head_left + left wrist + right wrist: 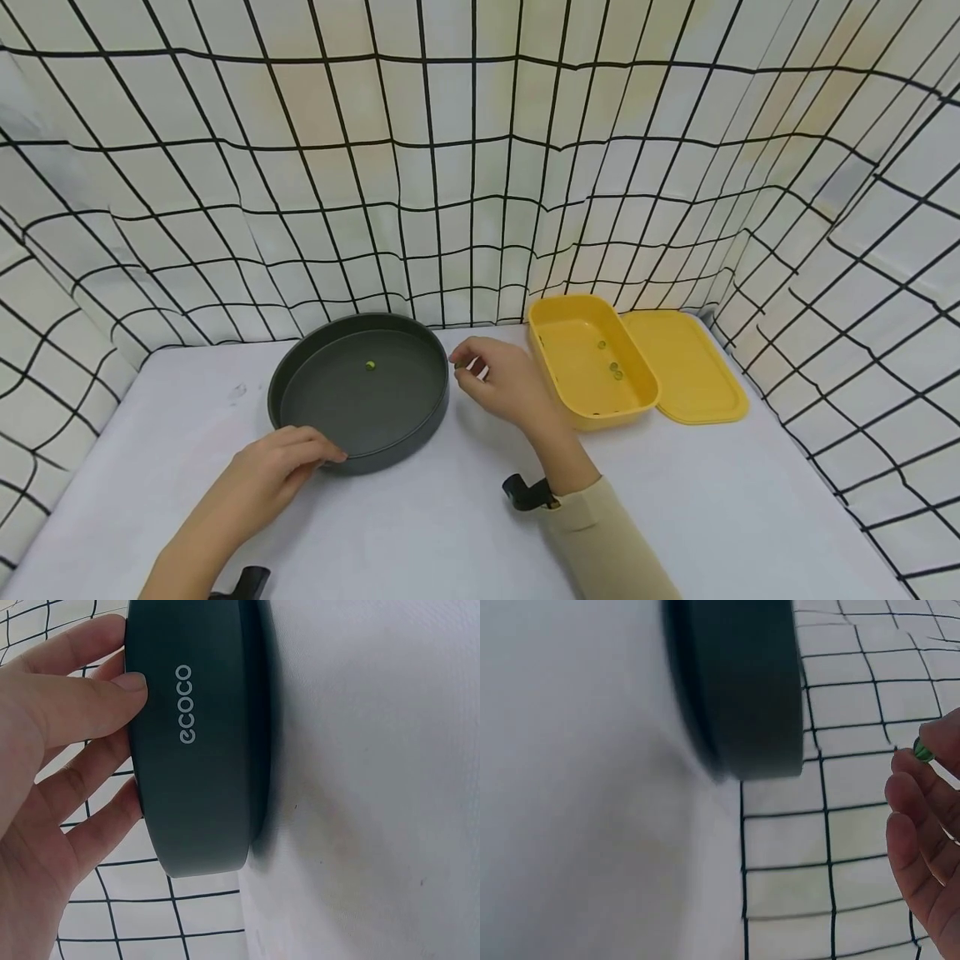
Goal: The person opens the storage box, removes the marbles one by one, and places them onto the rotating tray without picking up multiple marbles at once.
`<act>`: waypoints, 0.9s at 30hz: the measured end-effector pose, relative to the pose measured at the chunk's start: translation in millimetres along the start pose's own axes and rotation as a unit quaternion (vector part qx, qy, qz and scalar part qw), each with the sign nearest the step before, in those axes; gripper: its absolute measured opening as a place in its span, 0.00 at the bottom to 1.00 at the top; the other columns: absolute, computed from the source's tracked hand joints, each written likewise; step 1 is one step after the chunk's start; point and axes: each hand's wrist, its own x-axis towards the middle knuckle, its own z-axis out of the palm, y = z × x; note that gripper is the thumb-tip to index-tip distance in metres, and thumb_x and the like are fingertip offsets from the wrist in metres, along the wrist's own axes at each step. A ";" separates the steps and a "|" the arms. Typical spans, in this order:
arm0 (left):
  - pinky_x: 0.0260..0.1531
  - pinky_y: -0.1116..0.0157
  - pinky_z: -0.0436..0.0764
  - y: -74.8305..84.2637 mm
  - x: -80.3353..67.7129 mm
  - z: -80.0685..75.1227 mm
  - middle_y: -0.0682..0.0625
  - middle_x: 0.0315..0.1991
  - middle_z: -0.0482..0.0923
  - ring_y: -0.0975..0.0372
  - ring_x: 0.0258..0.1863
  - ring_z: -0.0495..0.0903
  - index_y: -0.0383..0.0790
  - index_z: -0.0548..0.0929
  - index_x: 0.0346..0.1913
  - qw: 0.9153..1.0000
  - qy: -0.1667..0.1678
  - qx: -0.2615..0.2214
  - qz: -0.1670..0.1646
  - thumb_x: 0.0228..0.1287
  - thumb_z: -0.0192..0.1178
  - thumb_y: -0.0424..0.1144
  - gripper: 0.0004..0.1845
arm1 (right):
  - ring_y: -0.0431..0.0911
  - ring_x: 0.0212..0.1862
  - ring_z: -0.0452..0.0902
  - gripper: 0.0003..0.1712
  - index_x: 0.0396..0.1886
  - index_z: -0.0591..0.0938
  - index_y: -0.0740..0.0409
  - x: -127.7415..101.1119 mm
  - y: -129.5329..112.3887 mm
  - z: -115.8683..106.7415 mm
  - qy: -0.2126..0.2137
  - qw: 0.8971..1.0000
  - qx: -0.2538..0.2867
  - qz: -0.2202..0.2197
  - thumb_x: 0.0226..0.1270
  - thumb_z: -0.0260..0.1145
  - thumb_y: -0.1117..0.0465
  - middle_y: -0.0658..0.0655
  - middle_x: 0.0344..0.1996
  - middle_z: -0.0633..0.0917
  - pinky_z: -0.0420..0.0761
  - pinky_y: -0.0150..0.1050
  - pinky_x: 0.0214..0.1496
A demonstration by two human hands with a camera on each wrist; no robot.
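The step in hand is judged to be the carrying of small green beads, one at a time, from the yellow box to the dark pan; one bead is midway across.

At the left, the round dark-grey metal pan (360,392) is steadied on the white worktop (450,533) by the left hand (273,475). In the left wrist view, its thumb (97,701) is laid against the outer wall and its other fingers (90,825) are curled round the rim, so the pan is gripped. One small yellow-green bead (370,365) lies alone on the pan's floor, near the middle.

Just right of the pan's rim, the right hand (498,379) is held above the worktop. Its fingers are drawn together, and in the right wrist view a small green bead (922,752) is seen pinched at the fingertips (911,795), clear of the pan's wall.

Further right, the yellow rectangular plastic box (592,362) stands open, touching or just beside the back of the right hand. About three small beads (615,368) are left on its floor. Its flat yellow lid (686,367) is laid beside it on the worktop.

The next move is judged to call for a short reach leftward over the rim, with the pinch loosened low above the pan's floor so that the bead does not bounce out.
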 end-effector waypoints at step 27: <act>0.45 0.83 0.73 -1.4 -1.0 0.6 0.69 0.39 0.82 0.72 0.39 0.80 0.56 0.88 0.36 1.000 0.008 0.005 0.005 0.47 0.72 0.20 0.23 | 0.32 0.35 0.78 0.09 0.42 0.85 0.48 3.2 -32.8 49.6 -0.048 0.998 0.012 -0.028 0.63 0.66 0.62 0.40 0.36 0.85 0.77 0.23 0.38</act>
